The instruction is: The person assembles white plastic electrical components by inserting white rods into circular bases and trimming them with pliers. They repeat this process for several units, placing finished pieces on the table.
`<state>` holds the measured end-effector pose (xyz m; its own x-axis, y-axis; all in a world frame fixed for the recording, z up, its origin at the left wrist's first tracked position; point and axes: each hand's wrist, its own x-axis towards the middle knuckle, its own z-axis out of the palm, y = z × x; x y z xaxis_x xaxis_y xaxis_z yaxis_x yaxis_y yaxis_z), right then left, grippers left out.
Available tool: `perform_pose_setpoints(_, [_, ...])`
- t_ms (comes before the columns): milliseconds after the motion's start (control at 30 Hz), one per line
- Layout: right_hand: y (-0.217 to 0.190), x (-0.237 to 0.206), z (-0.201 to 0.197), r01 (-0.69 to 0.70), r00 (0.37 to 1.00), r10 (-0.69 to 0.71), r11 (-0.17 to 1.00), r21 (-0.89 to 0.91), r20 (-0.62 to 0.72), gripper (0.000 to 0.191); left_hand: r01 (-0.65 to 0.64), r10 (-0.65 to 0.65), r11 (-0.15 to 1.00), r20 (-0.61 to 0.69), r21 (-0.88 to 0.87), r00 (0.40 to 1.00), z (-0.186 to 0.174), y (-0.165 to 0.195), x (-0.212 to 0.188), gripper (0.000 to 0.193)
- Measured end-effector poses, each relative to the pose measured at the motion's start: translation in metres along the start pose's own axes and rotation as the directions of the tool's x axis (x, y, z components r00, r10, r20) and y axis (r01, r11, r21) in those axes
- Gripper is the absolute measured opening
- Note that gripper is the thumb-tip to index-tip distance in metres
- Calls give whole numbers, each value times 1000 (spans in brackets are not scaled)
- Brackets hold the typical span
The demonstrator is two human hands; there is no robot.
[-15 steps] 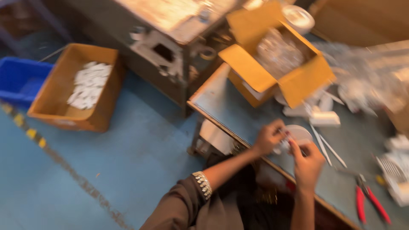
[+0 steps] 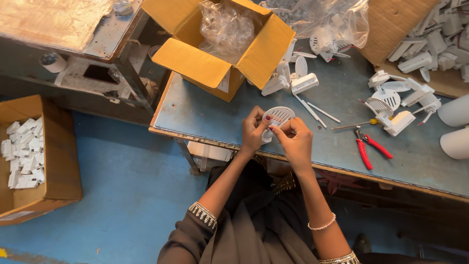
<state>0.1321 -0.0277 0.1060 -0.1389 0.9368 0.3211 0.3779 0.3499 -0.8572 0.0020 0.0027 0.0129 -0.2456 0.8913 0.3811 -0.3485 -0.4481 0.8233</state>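
Observation:
Both hands meet over the near edge of a blue-grey worktable (image 2: pixel 210 115). My left hand (image 2: pixel 253 131) and my right hand (image 2: pixel 292 142) together hold a small round white plastic grille part (image 2: pixel 278 116), fingers pinching its lower rim. The slotted face of the part points up. Two thin white rods (image 2: pixel 315 111) lie just beyond the hands on the table.
An open yellow cardboard box (image 2: pixel 220 44) with a clear plastic bag stands at the table's far left. Red-handled pliers (image 2: pixel 367 149) and a screwdriver (image 2: pixel 354 125) lie to the right among several white plastic parts (image 2: pixel 393 105). A brown box of white pieces (image 2: pixel 29 156) sits on the blue floor.
The view has swung and steadied, so the table now sits higher and centred. Both hands remain together on the white part at the table's edge.

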Motion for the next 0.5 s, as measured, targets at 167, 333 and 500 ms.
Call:
perform_pose_setpoints(167, [-14,-2,-1,40,997,-51,983,177,60,20,-15,14,1000,17,13,1000,-5,8,2,26])
perform_pose_setpoints(333, [-18,5,-4,-31,992,-3,963,267,129,12,-10,10,1000,17,8,1000,-10,14,4,26])
perform_pose_setpoints(500, [-16,9,15,-75,995,67,990,118,68,22,-14,15,999,26,-37,1000,-20,23,10,26])
